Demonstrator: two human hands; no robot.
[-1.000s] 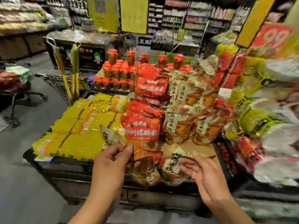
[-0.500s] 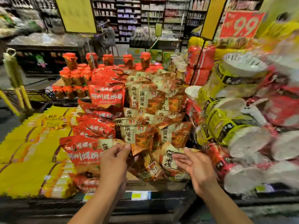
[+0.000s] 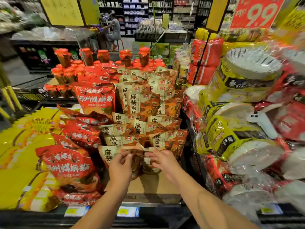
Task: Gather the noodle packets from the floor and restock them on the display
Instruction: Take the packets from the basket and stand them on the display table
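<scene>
Two beige-and-orange noodle packets stand at the front of the display's stack. My left hand (image 3: 121, 166) pinches the top edge of the left front packet (image 3: 107, 155). My right hand (image 3: 162, 160) holds the top of the right front packet (image 3: 151, 167), which it largely hides. Behind them rise several rows of the same beige packets (image 3: 145, 103). They stand on a cardboard base (image 3: 153, 185). Red noodle packets (image 3: 67, 164) fill the column to the left.
Yellow packets (image 3: 18, 162) lie flat at far left. Wrapped bowl noodles in yellow and red (image 3: 239, 138) bulge in from the right. Red-capped jars (image 3: 102, 57) stand behind the stack. Price tags (image 3: 127, 211) line the shelf edge. A person (image 3: 113, 28) sits far back.
The view has swung right and closer to the display. Both hands moved up and inward, bringing the two front packets together against the beige stack.
</scene>
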